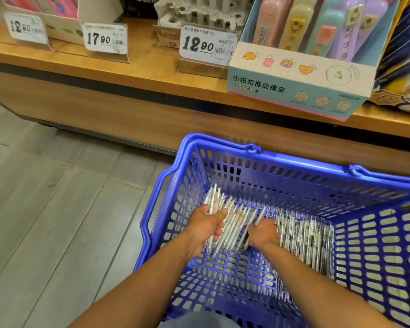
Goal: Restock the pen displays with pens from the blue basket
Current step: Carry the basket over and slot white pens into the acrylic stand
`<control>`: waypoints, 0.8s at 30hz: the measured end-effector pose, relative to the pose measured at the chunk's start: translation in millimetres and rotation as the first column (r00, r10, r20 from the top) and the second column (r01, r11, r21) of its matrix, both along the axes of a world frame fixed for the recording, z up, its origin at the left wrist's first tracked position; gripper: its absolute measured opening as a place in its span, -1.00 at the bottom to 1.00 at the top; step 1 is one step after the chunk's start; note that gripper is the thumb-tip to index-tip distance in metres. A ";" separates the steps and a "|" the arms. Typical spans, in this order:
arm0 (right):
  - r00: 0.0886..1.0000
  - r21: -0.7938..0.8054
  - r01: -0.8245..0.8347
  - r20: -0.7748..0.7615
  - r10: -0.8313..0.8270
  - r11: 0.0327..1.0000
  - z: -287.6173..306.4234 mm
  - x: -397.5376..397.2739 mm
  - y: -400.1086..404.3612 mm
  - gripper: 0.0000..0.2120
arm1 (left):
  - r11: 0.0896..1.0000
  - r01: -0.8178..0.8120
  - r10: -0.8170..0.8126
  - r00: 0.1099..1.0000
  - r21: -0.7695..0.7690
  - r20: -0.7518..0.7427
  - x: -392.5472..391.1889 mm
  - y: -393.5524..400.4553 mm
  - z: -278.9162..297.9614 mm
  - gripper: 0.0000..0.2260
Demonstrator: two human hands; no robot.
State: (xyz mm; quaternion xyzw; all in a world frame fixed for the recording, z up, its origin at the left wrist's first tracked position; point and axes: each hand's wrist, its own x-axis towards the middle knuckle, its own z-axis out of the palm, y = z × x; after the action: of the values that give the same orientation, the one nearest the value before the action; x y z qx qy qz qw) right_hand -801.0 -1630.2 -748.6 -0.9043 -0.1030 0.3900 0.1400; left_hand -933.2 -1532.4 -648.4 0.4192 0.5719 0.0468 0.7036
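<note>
Grey floor tiles (45, 209) fill the left side of the frame, and a wooden shelf (133, 74) runs across the top, sloping down toward the right edge. Below it, in the lower right, sits the blue basket (294, 162), its latticed walls open to you and one handle folded down on its left side. On the shelf at upper right stands a pale eraser display box (294, 86) printed with small food pictures, holding pastel cases. To its left, at top centre, a grey pulp tray (199, 13) sits behind a price tag (206, 45) reading 12.90; two more tags, 17.90 (104, 37) and 12.90 (25, 27), stand further along toward the upper left.

Inside the basket, two lots of pens lie on the floor: a white bundle of pens (232, 223) at centre and a dark-patterned batch (305, 237) just to its right, touching it.

Your left hand (206, 227) has its fingers curled around a clutch of the white pens, a bandage on the thumb. Your right hand (263, 233) lies knuckles-up among the pens between the two lots, fingers bent down onto them; a white pen or two sticks out above it, but you cannot tell whether it actually grips any.
</note>
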 end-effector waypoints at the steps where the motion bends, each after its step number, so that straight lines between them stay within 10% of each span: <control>1: 1.000 0.039 0.011 -0.009 -0.010 0.999 1.4 -0.2 -2.2 -0.50 | 1.000 -0.002 0.002 1.000 0.007 -0.004 0.3 0.7 -0.3 -0.30; 13: 0.852 0.638 0.118 -0.458 0.252 0.761 84.8 -41.0 -2.1 -0.83 | 0.998 0.050 -0.053 0.996 -0.036 -0.071 2.4 2.8 1.0 -0.25; 20: 0.791 0.567 0.183 -0.570 0.222 0.803 76.0 -32.1 -2.0 -0.88 | 1.000 0.004 -0.004 0.993 0.002 -0.115 -0.5 6.4 -13.0 -0.42; 24: 0.929 0.312 0.103 -0.369 0.021 0.944 40.4 -15.2 2.9 -0.89 | 1.000 -0.018 0.017 0.995 -0.018 -0.094 0.6 7.5 -10.6 -0.40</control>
State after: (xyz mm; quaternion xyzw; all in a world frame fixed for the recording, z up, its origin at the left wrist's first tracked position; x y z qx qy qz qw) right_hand -816.2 -1627.3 -708.3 -0.7814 -0.1189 0.5269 0.3124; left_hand -932.5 -1524.8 -659.1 0.4093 0.6083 0.0280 0.6795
